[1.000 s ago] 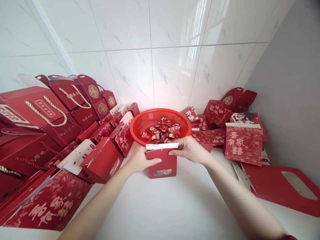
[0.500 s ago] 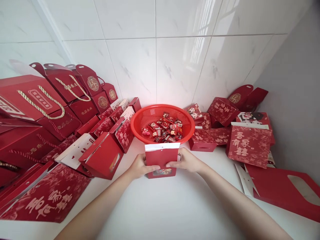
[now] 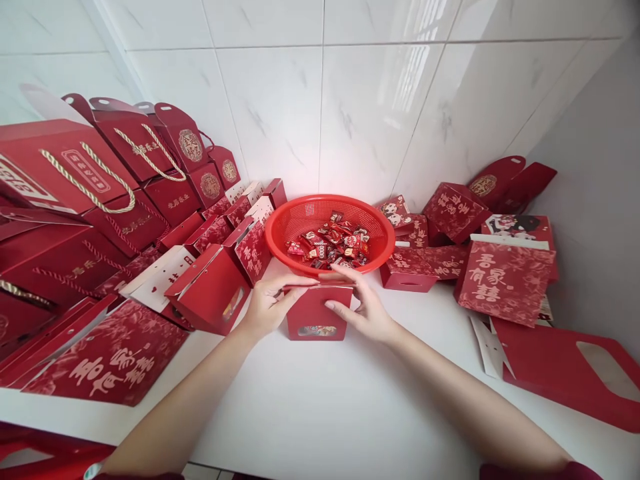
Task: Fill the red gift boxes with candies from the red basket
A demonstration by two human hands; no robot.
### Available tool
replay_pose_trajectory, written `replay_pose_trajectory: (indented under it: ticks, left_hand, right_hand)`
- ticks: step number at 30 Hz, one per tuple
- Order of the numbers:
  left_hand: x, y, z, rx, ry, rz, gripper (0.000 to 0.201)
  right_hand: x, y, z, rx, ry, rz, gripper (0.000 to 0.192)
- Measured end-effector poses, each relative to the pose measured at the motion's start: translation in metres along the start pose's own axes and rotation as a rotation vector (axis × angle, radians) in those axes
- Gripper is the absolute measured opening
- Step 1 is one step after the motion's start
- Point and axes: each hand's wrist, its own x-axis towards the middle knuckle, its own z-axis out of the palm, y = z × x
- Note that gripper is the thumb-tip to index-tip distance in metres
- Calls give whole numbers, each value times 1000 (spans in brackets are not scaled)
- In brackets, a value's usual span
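Note:
A small red gift box (image 3: 315,310) stands upright on the white tabletop (image 3: 320,407), candy showing through the window low on its front. My left hand (image 3: 265,303) pinches the box's top edge from the left, thumb in front and fingers behind. On the other side, my right hand (image 3: 370,310) grips the top right of the box, its thumb on the front and its fingers reaching over the top. Just behind the box is a red plastic basket (image 3: 273,230) with wrapped candies (image 3: 340,243) in it.
Red gift boxes (image 3: 207,287) and rope-handled gift bags (image 3: 95,167) crowd the left side. More boxes (image 3: 507,280) are piled at the right, beside a flat red carton (image 3: 555,363) with a window cutout. A tiled wall (image 3: 280,100) rises behind.
Both hands have moved from the box's sides up to its top edge. The white flap that stood up is now folded down. The view has tilted downward slightly.

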Motion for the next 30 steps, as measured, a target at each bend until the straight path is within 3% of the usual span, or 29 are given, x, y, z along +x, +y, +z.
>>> replay_pose_trajectory:
  ticks: [3,7,12,14,16,18,21,24,27,30]
  left_hand:
    - [-2,-2,-10,43,-137,66,20]
    - [-6,-3,-18,209,-254,136,24]
    - [-10,18,-14,257,-153,-70,30]
    - [-15,31,-11,358,-186,-113,30]
    - [-26,43,-10,496,-245,-73,34]
    - [-43,52,-14,602,-231,30,30]
    - [-79,58,-30,708,-84,225,11]
    - [-121,65,-56,845,103,276,12]
    - [-158,77,-81,1093,278,175,7]
    - [-183,85,-95,1313,576,-130,8]
  right_hand:
    - [5,-7,-1,-99,20,-203,31]
    - [-1,7,3,-150,-12,-233,29]
    - [-16,13,13,-163,-2,-217,34]
    - [-21,6,19,-132,2,-236,32]
    - [-25,0,27,-104,-7,-288,34]
    - [-31,-1,37,-127,-64,-381,37]
    - [-40,5,53,-254,-183,-569,42]
    - [-47,11,64,-356,-217,-653,50]
    - [-50,13,65,-344,-214,-566,56]
    - [-49,13,63,-283,-259,-472,58]
